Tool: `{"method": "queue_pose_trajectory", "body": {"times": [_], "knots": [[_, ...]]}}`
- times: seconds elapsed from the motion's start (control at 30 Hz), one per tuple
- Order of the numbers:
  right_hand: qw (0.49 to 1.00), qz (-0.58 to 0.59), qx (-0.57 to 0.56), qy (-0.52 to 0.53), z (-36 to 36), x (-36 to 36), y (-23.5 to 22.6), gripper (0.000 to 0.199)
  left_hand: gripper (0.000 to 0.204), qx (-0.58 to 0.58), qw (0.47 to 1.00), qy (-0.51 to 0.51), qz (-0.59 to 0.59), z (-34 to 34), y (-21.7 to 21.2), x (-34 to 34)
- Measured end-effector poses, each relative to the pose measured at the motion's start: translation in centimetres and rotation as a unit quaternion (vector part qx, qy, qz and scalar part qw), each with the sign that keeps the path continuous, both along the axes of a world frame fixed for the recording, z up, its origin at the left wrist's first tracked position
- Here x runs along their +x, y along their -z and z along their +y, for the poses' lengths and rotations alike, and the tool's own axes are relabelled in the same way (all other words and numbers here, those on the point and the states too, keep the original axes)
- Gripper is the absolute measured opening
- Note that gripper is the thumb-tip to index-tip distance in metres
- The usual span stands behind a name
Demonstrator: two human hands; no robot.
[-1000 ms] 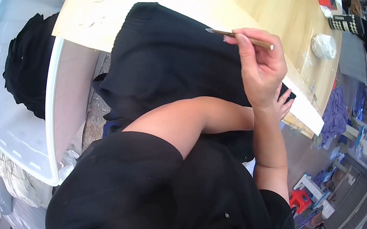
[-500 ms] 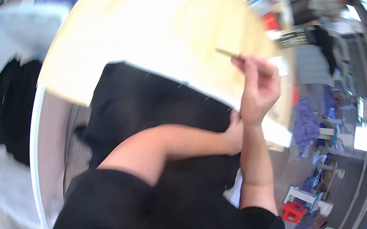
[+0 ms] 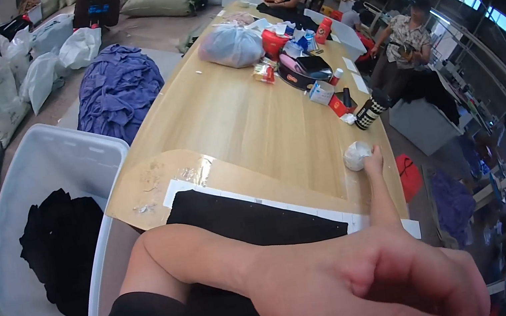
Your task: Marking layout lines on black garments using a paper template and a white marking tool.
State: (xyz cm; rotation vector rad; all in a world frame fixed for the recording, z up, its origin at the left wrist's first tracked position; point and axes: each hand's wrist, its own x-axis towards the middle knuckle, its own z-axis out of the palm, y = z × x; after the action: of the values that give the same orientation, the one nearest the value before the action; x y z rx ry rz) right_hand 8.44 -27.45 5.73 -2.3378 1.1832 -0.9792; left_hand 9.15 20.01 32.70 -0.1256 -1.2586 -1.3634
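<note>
Black cloth (image 3: 257, 221) lies flat on the near end of the wooden table (image 3: 247, 125), over a white sheet (image 3: 359, 220) whose edge shows along its far side, on a brown cardboard piece (image 3: 156, 182). Left hand (image 3: 370, 286) is very close to the camera, low in the frame, forearm crossing over the cloth from the left; fingers curled loosely inward, nothing visibly held, though the palm side is hidden so can't tell for sure. Right hand (image 3: 373, 160) is stretched out far along the table's right edge, fingertips touching a small white crumpled ball (image 3: 357, 155); can't tell if it grips it or just rests against it. White plastic bin (image 3: 43, 195) stands left of the table with dark clothes (image 3: 62, 249) inside. Purple fabric pile (image 3: 118, 90) sits beyond the bin. Clutter of bags, boxes and bottles at the table's far end, where other people sit.
</note>
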Motion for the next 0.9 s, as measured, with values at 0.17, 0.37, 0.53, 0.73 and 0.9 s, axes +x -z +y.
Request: {"method": "queue_pose_trajectory", "body": {"times": [0.17, 0.37, 0.53, 0.73, 0.9], "knots": [[0.996, 0.058, -0.059, -0.027, 4.8, -0.2, -1.8, 0.053, 0.027, 0.212, 0.96, 0.169, 0.068, 2.6, -2.0, -1.1], [0.964, -0.191, 0.011, -0.187, 7.5, -2.0, -9.2, 0.048, 0.026, 0.273, 0.919, 0.274, 0.079, 3.8, -3.2, -1.8], [0.802, -0.428, 0.192, -0.369, 14.2, -0.5, -20.7, 0.052, 0.023, 0.3, 0.903, 0.298, 0.073, 3.8, -3.0, -2.9], [0.714, -0.469, 0.285, -0.434, 14.4, -1.7, -23.8, 0.049, 0.025, 0.144, 0.965, 0.186, 0.113, 3.7, -2.6, -3.7], [0.798, -0.299, 0.282, -0.441, 20.5, -1.6, -19.4, 0.052, 0.02, 0.168, 0.97, 0.174, 0.008, 4.1, -0.8, -1.2]]}}
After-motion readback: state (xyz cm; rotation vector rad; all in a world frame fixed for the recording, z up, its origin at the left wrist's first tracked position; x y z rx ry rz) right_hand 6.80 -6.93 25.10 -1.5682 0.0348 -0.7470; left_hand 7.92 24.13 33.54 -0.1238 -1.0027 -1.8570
